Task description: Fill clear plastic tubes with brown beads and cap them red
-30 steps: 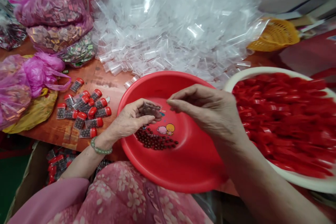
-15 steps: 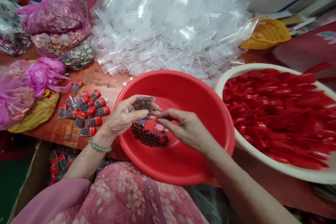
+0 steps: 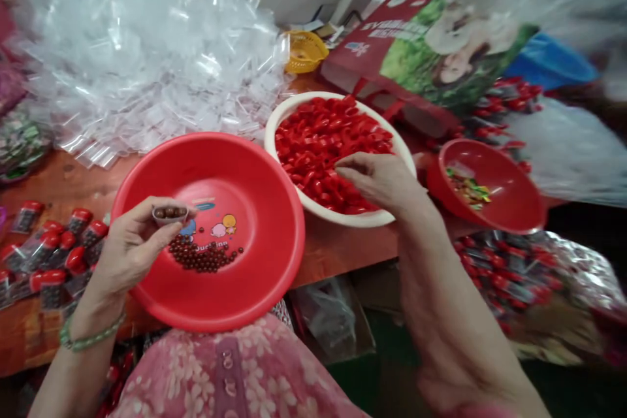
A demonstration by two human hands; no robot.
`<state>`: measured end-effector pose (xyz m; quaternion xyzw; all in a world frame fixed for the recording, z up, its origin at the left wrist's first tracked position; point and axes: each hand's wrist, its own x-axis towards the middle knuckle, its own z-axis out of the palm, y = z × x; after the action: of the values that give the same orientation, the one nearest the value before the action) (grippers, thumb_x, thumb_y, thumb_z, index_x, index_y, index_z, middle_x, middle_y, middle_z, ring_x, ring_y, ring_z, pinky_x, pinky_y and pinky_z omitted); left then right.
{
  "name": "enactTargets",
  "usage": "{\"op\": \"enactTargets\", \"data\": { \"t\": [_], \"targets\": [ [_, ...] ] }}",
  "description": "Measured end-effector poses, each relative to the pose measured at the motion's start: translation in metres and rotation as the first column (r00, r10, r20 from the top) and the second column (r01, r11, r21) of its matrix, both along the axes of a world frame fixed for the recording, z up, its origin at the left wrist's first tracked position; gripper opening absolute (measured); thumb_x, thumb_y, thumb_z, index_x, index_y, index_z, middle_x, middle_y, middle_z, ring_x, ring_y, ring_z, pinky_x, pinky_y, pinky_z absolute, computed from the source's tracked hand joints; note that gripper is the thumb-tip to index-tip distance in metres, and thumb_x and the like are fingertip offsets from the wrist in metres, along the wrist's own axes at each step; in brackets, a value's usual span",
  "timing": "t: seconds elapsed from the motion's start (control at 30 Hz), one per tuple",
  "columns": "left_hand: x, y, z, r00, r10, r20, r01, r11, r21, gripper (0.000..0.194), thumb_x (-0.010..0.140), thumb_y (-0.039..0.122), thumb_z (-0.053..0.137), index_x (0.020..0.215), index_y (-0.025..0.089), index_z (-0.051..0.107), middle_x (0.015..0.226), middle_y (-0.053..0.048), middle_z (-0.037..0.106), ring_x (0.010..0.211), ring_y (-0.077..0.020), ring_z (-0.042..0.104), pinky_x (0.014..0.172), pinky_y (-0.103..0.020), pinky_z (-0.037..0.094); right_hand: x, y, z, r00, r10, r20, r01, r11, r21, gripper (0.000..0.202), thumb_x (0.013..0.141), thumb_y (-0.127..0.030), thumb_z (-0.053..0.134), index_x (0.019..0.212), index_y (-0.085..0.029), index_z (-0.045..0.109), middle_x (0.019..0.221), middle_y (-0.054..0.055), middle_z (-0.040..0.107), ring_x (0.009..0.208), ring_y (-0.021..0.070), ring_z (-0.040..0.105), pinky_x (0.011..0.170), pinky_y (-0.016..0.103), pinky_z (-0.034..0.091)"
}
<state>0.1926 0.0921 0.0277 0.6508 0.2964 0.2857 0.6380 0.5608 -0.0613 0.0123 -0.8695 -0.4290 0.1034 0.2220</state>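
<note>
My left hand (image 3: 130, 241) grips a small clear plastic container (image 3: 170, 214) full of brown beads, its open end facing me. It is held over the left side of a red basin (image 3: 255, 294). Loose brown beads (image 3: 200, 258) lie on the printed bottom of that basin. My right hand (image 3: 379, 179) is above a white basin (image 3: 343, 215) heaped with red plastic caps (image 3: 323, 144). Its thumb and fingers are drawn together near the caps; whether a cap sits between them is hidden.
Behind the red basin rises a large pile of clear containers (image 3: 147, 72). Filled, red-capped containers (image 3: 51, 248) lie at the left. A yellow basket (image 3: 306, 52), a printed bag (image 3: 392, 46) and a smaller red bowl (image 3: 519, 196) with wrapped pieces stand right.
The view has swung right. My right hand has moved from beside the container to the red caps. The container in my left hand has tipped so its open end faces me.
</note>
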Motion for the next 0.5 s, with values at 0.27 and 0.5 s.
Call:
{"op": "enactTargets", "data": {
  "t": [0.27,0.5],
  "targets": [
    [0.014,-0.012,0.009,0.993,0.06,-0.098,-0.058,0.998,0.02,0.013,0.082,0.024,0.074,0.095,0.022,0.074,0.092,-0.004,0.078,0.084,-0.0181,0.073,0.076,-0.027,0.06,0.004,0.023,-0.033,0.972,0.232,-0.047,-0.235,0.968,-0.086,0.016,0.082,-0.029,0.066,0.093,-0.02,0.073,0.086,0.005,0.076,0.074,0.0187,0.067,0.072,0.031,0.051],
    [0.025,-0.018,0.009,0.991,0.049,-0.124,-0.051,0.999,-0.012,0.015,0.081,0.025,0.075,0.095,0.021,0.072,0.09,-0.004,0.078,0.084,-0.0172,0.074,0.074,-0.024,0.06,-0.004,0.051,-0.039,0.91,0.407,-0.073,-0.413,0.907,-0.082,0.019,0.081,-0.018,0.062,0.096,-0.019,0.073,0.094,0.007,0.072,0.086,0.0196,0.064,0.081,0.031,0.047]
  ]
}}
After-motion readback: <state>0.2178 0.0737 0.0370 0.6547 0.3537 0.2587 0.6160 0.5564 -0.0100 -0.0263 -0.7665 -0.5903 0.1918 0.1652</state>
